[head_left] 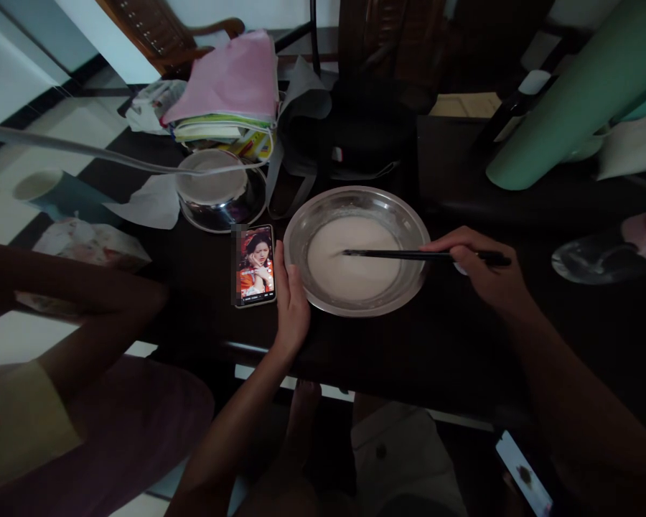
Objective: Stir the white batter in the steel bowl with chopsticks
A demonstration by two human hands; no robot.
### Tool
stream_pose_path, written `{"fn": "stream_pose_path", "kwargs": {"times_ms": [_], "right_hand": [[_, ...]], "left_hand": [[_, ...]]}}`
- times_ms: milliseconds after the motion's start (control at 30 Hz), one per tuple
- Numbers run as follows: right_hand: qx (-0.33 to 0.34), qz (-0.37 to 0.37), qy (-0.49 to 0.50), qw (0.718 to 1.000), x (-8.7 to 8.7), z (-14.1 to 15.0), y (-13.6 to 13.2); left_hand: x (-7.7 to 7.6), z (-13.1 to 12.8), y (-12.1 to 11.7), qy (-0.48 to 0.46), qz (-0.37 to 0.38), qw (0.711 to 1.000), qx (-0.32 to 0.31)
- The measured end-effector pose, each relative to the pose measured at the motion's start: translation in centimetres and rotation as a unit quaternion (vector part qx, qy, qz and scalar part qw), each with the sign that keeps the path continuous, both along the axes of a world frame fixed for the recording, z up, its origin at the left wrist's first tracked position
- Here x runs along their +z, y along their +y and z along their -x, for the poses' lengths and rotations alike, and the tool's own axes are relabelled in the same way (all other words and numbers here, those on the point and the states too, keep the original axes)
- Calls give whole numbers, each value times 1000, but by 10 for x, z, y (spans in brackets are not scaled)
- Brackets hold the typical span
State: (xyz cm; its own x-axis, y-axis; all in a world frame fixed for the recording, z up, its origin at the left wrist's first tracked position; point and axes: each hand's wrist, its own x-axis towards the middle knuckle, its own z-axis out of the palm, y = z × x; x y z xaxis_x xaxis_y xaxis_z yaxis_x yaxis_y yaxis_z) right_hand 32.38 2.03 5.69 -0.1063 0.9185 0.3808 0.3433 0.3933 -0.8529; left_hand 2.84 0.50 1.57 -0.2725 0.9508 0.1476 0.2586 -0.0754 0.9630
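Head view | centre-right: right hand [484, 276] grasps chopsticks [392, 254] | centre: left hand [293, 309], unclenched, touches bowl [358, 311] rim; phone [257, 264] crowds left | table edge [247, 347] below

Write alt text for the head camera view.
A person's right grip holds black chopsticks in a metal bowl of whitish liquid; the left grip is at the bowl's rim. A lit smartphone lies beside it on a dark table.
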Motion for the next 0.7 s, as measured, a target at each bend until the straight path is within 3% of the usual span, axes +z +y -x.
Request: {"fn": "stream_pose_path", "kwargs": {"times_ms": [100, 167, 300, 467, 633, 700], "right_hand": [[-54, -7, 60, 997, -2, -2, 2], [-33, -3, 71, 997, -3, -1, 2], [36, -3, -1, 999, -4, 1, 1], [-37, -19, 35, 999, -2, -3, 2], [32, -6, -5, 999, 0, 1, 0], [24, -13, -20, 999, -1, 0, 0]], "left_hand": [[0, 0, 0, 2, -7, 1000, -3], [0, 0, 0, 2, -8, 1000, -5], [-2, 0, 0, -4, -6, 1000, 0], [-3, 0, 0, -7, -8, 1000, -1], [-2, 0, 0, -5, -6, 1000, 2], [-2, 0, 0, -3, -7, 1000, 2]]}}
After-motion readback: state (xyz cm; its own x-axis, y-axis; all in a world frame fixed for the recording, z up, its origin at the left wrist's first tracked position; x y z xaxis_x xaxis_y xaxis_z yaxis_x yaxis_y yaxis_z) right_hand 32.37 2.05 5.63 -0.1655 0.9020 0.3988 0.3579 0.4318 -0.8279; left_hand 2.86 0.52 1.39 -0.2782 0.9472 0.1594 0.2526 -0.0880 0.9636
